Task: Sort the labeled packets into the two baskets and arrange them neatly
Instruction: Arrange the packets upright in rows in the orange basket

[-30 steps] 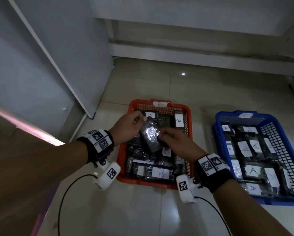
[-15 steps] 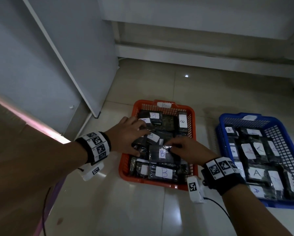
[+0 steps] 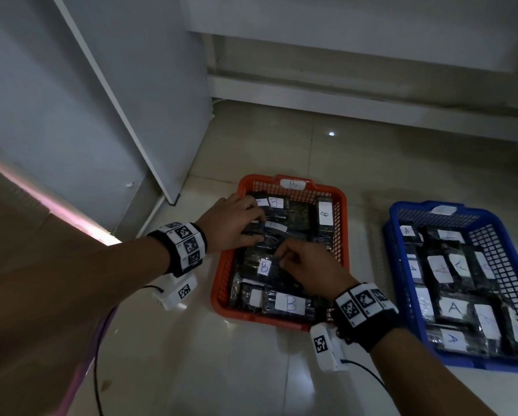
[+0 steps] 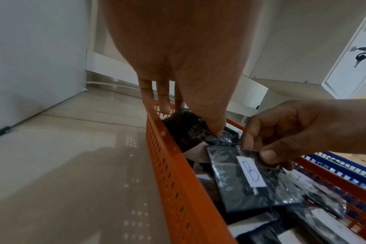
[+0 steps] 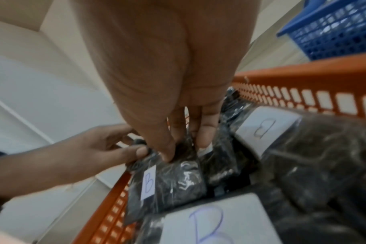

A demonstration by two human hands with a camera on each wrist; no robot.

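An orange basket (image 3: 251,315) marked B holds several dark packets with white B labels. A blue basket (image 3: 515,366) to its right holds several packets marked A. My right hand (image 3: 284,259) pinches the top edge of one B packet (image 3: 262,267) that lies in the left middle of the orange basket. The left wrist view shows this pinch (image 4: 255,153) on the B packet (image 4: 240,181). My left hand (image 3: 245,226) is just behind it. Its thumb and fingers hold a dark packet (image 4: 188,130) by the basket's left wall (image 4: 173,173).
Both baskets stand on a glossy tiled floor (image 3: 221,370). A grey cabinet panel (image 3: 116,100) rises at the left and a low white ledge (image 3: 371,94) runs along the back. Cables trail from both wrist cameras across the floor.
A second ago both hands held the B packet above the orange basket. It now lies among the others. The left hand has shifted to a packet further back.
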